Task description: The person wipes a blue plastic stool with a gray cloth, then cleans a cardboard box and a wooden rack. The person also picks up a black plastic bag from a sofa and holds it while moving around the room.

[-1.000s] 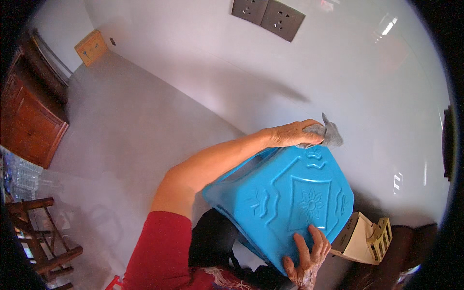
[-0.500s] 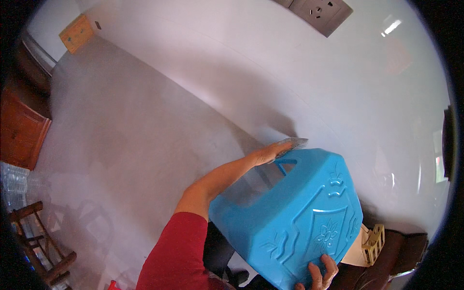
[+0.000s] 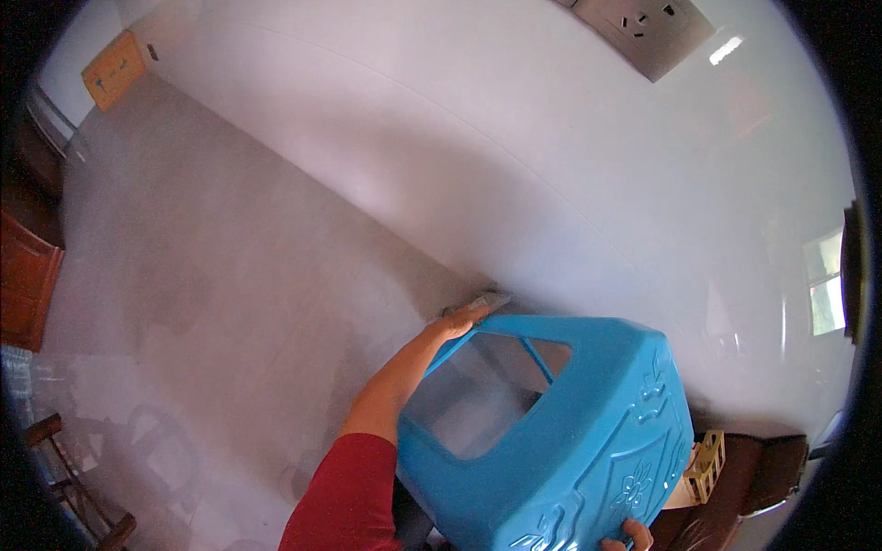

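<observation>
The blue stool [image 3: 602,395] fills the lower middle and right of the frame, tilted so that its flower-embossed seat faces the lower right; what bears its weight is hidden. The left hand [image 3: 464,319], at the centre of the frame, holds a grey cloth [image 3: 496,299] against the far end of the stool's upper edge. The right hand [image 3: 630,535], at the bottom edge, shows only a few fingers bent over the seat (how firmly they grip, I cannot tell).

That uneven hold seems the main risk: a hard push from the left hand, far from the right fingers, could swing the stool round or slip its smooth plastic free. The cloth might also catch on the rim of the side opening and pull loose. With the wall [image 3: 514,193] so near, a sudden turn could knock knuckles or plastic against it, or bump the yellow slotted holder [image 3: 706,466] at the lower right.
</observation>
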Action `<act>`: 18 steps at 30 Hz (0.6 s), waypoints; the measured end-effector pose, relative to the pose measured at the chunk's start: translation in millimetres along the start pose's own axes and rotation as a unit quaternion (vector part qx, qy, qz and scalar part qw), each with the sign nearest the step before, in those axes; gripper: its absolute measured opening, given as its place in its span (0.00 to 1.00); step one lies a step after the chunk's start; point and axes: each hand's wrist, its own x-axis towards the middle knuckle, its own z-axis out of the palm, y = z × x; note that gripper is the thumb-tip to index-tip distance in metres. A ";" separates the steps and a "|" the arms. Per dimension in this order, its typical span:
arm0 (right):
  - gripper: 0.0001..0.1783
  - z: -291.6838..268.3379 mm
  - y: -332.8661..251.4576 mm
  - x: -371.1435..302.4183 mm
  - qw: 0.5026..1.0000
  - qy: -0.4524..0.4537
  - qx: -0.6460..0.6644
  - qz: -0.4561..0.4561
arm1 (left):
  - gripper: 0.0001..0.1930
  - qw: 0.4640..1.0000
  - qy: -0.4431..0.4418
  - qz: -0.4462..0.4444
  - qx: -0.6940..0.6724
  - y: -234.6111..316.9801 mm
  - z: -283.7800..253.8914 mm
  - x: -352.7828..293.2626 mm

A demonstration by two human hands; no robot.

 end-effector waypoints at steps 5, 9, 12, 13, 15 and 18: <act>0.30 -0.7 -1.0 -1.8 1.000 0.001 -0.005 0.010 | 0.24 0.989 0.061 -0.127 0.035 28.1 3.6 -11.9; 0.30 1.2 1.2 2.5 1.000 0.007 -0.003 -0.010 | 0.21 0.989 -0.046 -0.047 -0.130 46.0 -2.1 -10.6; 0.30 0.8 0.7 -2.4 1.000 -0.002 -0.013 0.010 | 0.22 0.979 -0.127 -0.055 -0.149 133.9 -2.3 -36.0; 0.30 0.4 1.2 -3.7 1.000 -0.002 -0.007 0.010 | 0.23 0.977 -0.143 -0.016 -0.155 150.8 1.1 -41.1; 0.31 0.2 3.4 -5.5 1.000 -0.004 0.004 0.011 | 0.27 0.961 -0.171 0.082 -0.199 180.7 12.5 -47.7; 0.32 -0.2 1.3 -4.2 1.000 -0.006 -0.005 0.011 | 0.31 0.955 -0.224 0.156 -0.117 231.8 18.5 -61.8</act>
